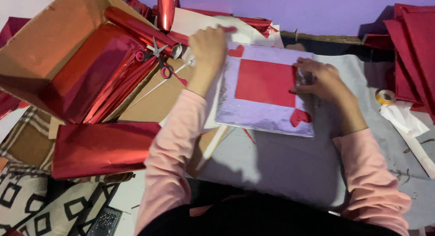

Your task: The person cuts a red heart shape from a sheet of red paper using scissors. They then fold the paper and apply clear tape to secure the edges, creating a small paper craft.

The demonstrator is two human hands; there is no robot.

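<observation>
A silver foil-covered board (253, 113) lies in front of me with a red square (265, 82) in its middle and small red hearts at the top left (235, 50) and bottom right (300, 117) corners. My right hand (317, 79) presses down on the right edge of the red square, fingers bent. My left hand (208, 48) reaches past the board's top left corner and pinches a small red piece (229, 30) between its fingertips. Both arms wear pink sleeves.
Pink-handled scissors (156, 57) lie on red foil sheets (97, 70) in an open cardboard box (50, 41) at left. A folded red foil sheet (102, 147) sits nearer. A tape roll (385, 96) and white paper strips lie right, beside stacked red sheets (414, 50).
</observation>
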